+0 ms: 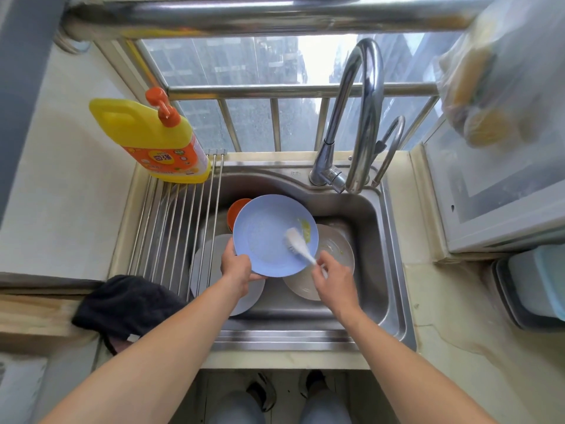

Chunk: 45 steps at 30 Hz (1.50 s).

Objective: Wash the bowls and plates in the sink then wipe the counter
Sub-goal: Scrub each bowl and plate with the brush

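Over the steel sink [394, 270], left hand [237, 267] fingers clamp the light, slippery blue plate [269, 237] by its rim; right hand [331, 278] fingers pinch the brush [298, 241].

Showing in and over the sink [379, 228]: one blue plate [269, 237], one pale plate [214, 264] and one beige plate [336, 249], making three plates, plus one orange bowl [237, 208] and one white brush [298, 241]. Two hands are working, the left hand [240, 267] and the right hand [333, 278]. Standing or lying around the basin are one yellow detergent bottle [156, 139], one tall faucet [363, 111] with one smaller spout [393, 142], one roll-up rack [171, 228] and one dark cloth [125, 304].
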{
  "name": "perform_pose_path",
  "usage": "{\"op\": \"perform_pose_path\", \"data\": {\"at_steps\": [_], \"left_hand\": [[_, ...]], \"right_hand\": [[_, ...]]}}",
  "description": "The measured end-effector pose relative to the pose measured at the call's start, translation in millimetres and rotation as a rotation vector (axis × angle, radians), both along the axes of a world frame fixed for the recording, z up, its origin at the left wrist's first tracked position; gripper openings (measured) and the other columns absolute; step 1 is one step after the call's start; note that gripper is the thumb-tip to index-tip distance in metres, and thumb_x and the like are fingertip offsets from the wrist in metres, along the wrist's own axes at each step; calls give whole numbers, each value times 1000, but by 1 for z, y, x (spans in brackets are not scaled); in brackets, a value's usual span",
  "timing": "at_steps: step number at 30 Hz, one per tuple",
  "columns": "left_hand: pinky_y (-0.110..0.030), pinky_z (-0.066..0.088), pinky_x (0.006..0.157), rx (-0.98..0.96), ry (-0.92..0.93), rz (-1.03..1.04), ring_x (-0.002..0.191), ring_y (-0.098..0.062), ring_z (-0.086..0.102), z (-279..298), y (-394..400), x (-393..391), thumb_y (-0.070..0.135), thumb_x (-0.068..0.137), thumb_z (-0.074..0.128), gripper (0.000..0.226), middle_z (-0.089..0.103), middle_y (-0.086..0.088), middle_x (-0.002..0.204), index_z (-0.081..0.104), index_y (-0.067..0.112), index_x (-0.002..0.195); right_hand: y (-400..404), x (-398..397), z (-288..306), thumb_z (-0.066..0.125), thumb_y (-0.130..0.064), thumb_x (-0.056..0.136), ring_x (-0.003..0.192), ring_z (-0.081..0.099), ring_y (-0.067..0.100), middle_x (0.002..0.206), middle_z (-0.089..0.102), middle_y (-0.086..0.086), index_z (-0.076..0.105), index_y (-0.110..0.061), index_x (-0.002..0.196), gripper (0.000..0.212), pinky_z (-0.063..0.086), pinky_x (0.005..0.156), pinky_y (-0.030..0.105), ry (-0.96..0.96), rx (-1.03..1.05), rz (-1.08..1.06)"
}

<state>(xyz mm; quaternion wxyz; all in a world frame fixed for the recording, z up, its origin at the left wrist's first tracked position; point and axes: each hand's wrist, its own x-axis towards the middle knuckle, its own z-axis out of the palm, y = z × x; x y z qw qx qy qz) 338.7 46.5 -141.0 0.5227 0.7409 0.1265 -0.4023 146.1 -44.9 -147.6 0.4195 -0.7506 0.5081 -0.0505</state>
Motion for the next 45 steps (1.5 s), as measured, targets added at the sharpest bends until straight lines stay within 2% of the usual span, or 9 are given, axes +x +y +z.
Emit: {"op": "perform_pose_path", "data": {"at_steps": [2,7,12,16,20,26,30,37,45], "left_hand": [[-57,61,60,5,-4,2,105,-37,65,-2,2,-1,14,105,44,41,62,2,126,56,45,129],[-55,62,61,2,11,26,106,-36,66,-10,6,0,12,104,45,43,64,2,128,56,40,133],[-53,62,58,4,11,4,103,-37,67,-10,8,2,9,103,45,46,63,2,125,56,41,134],[-54,62,61,23,16,-29,105,-34,65,-11,6,1,18,105,45,37,65,4,125,59,43,129],[-48,63,61,-5,-2,-38,100,-28,69,-6,8,2,29,105,51,24,70,7,117,64,43,118],[-45,60,54,22,-11,-87,98,-30,67,-4,12,6,19,104,49,35,66,9,117,60,43,127],[-42,60,54,14,39,-274,94,-26,67,0,6,-3,14,103,45,39,65,11,113,57,44,123],[-43,64,69,42,35,-387,99,-23,71,-16,4,-4,13,101,38,48,73,7,114,59,46,129],[-47,59,90,28,-118,-353,107,-17,65,-26,2,-1,23,102,47,40,70,14,116,60,54,123]], "right_hand": [[-1,-2,-3,55,-23,93,62,52,32,63,56,7,48,-22,81,14,43,53,42,22,-5,-80],[12,-2,-4,56,-25,91,65,49,33,66,55,6,50,-23,91,6,44,59,41,-22,10,311],[-2,-4,-10,54,-23,92,63,48,35,61,50,8,47,-21,85,10,42,54,43,53,-25,41],[11,5,-4,57,-29,93,65,50,24,68,59,1,53,-25,91,6,42,61,34,-47,81,360],[-9,-4,-7,59,-30,91,63,49,18,66,59,-1,54,-26,88,7,41,60,33,-6,84,415],[-40,-21,-12,53,-28,91,62,55,29,62,56,3,47,-25,84,10,49,55,42,203,-42,223],[-37,4,-8,49,-21,91,65,53,34,65,53,7,43,-20,81,12,45,54,42,136,-61,9],[-10,31,-3,53,-24,95,62,48,20,67,54,2,52,-22,87,8,38,55,31,3,116,236],[-31,7,6,56,-31,90,62,51,15,73,64,6,57,-30,83,7,48,63,32,-4,316,424]]}}
